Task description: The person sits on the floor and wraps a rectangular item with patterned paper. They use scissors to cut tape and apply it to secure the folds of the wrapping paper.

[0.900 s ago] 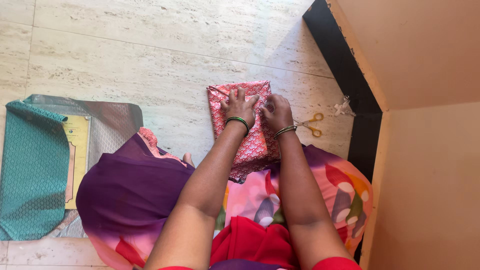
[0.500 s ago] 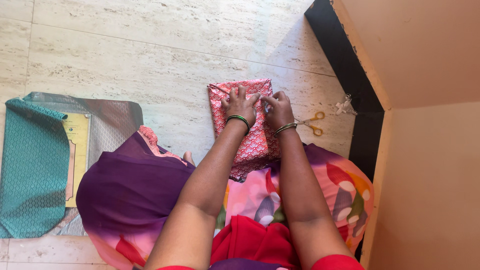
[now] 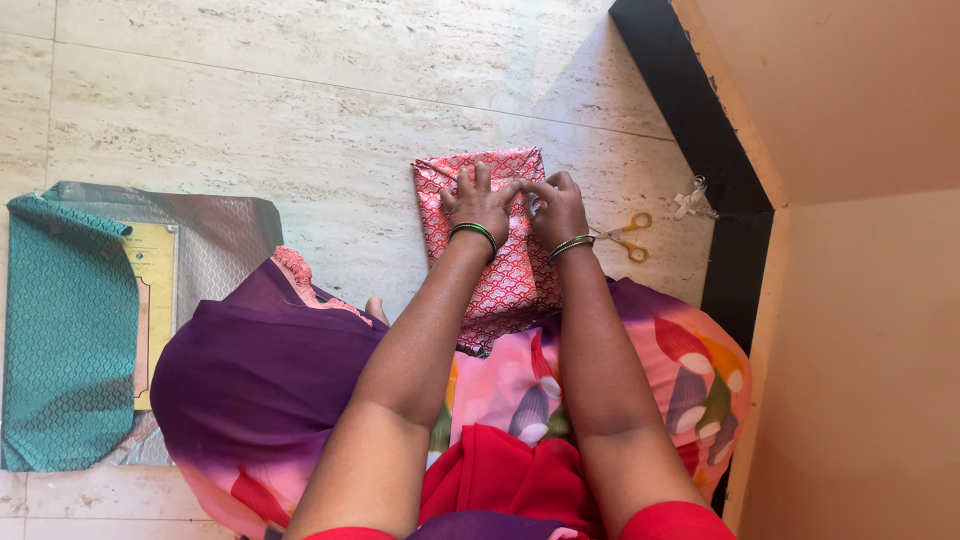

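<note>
The floor [image 3: 300,110] is pale stone tile with grey joints; a black skirting strip [image 3: 700,130] runs along its edge at 2 o'clock, below a plain beige wall [image 3: 850,300]. The red patterned parcel [image 3: 500,280] lies flat on the floor just above frame centre, its near end running under the person's draped garment. The left hand [image 3: 478,203] rests on the parcel's upper half with fingers spread and pressed flat. The right hand [image 3: 557,208] sits just beside it at 3 o'clock, fingers curled, fingertips meeting those of the left hand on the wrapping; whether it pinches anything cannot be determined. Yellow-handled scissors [image 3: 628,236] lie on the floor near the right wrist at 3 o'clock. A small clear object [image 3: 692,200] by the skirting is too small to identify. At 9 o'clock, teal patterned paper [image 3: 65,330] partly covers a yellow card [image 3: 152,300] and a grey sheet [image 3: 215,230].
</note>
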